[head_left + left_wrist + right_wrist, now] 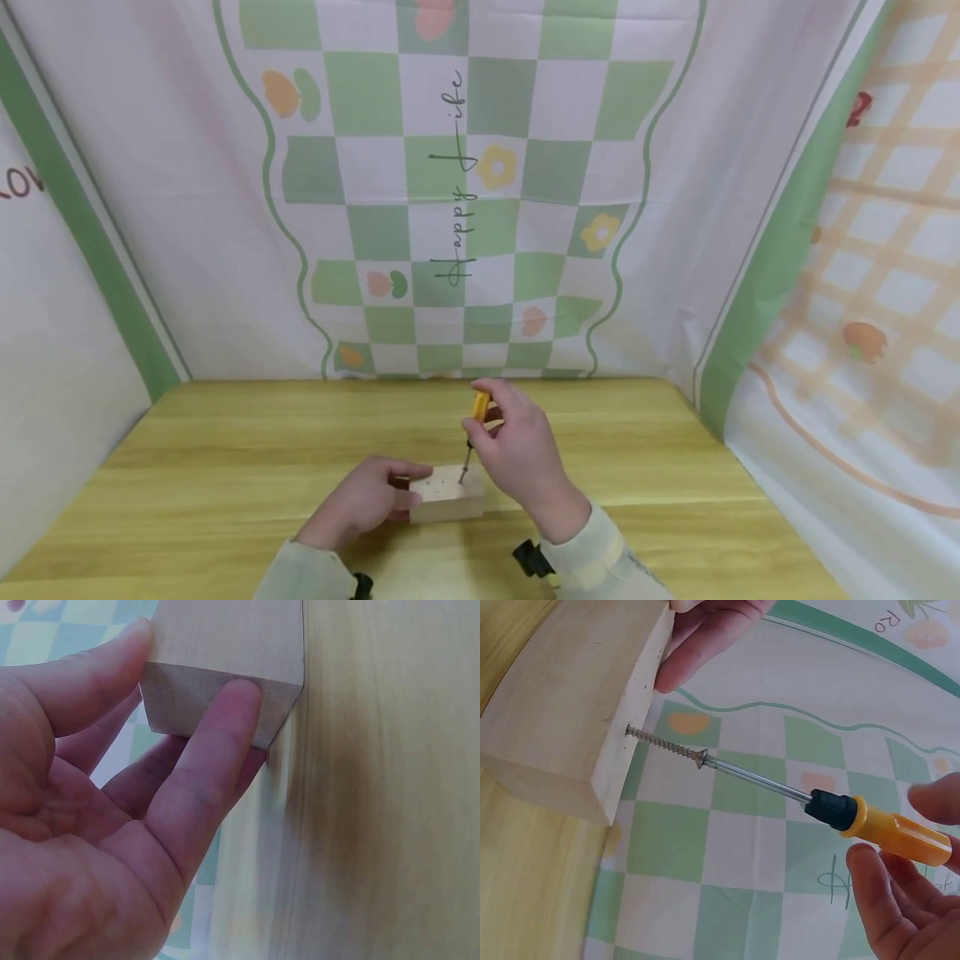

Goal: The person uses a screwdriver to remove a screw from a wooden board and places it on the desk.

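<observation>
A pale wooden block (447,509) rests on the table, several small dark holes in its top face. My left hand (367,497) grips its left end, thumb and fingers on opposite sides; in the left wrist view one finger lies against the end face of the block (225,641). My right hand (522,447) holds a screwdriver with a yellow and black handle (904,836) between thumb and fingers. Its shaft meets the head of a long screw (664,742), whose tip is at a hole in the block. Most of the thread shows outside the wood.
The wood-grain table (247,433) runs back to a hanging cloth (502,250) with green and white checks. More printed cloth (900,333) hangs along the right side, and a white panel (60,275) with a green stripe stands at the left.
</observation>
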Motion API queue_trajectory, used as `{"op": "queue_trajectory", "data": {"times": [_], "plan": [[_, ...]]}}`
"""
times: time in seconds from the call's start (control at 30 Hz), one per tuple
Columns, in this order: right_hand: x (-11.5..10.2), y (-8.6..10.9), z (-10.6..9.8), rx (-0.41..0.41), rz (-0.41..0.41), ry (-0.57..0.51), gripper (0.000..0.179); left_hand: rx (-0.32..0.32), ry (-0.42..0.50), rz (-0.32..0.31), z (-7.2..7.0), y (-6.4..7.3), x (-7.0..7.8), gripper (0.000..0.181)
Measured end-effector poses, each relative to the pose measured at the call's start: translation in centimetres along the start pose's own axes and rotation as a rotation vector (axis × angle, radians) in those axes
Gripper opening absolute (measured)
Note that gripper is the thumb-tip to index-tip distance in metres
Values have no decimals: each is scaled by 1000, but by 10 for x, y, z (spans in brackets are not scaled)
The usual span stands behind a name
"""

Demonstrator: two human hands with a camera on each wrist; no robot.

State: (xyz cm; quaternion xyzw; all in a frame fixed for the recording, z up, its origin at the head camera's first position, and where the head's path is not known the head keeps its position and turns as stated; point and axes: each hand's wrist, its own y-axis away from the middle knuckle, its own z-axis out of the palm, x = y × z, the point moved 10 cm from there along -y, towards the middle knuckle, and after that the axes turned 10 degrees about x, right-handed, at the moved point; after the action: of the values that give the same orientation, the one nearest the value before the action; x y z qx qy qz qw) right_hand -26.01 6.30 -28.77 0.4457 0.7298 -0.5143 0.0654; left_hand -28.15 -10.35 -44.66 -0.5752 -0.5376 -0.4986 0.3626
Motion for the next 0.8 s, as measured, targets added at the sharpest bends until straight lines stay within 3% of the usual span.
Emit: {"op": "queue_trajectory", "data": {"times": [0.2,0.43,0.57,0.8], "plan": [[-1,0,-3,38,-14,36,33,-2,7,0,0,0,0,41],[5,0,-1,8,45,5,35,0,0,-5,0,-1,-1,41],[11,1,1,-7,100,-8,46,-3,6,5,0,-1,-1,41],[23,3,0,5,202,-111,51,3,-1,-2,-1,-1,0,41]]}}
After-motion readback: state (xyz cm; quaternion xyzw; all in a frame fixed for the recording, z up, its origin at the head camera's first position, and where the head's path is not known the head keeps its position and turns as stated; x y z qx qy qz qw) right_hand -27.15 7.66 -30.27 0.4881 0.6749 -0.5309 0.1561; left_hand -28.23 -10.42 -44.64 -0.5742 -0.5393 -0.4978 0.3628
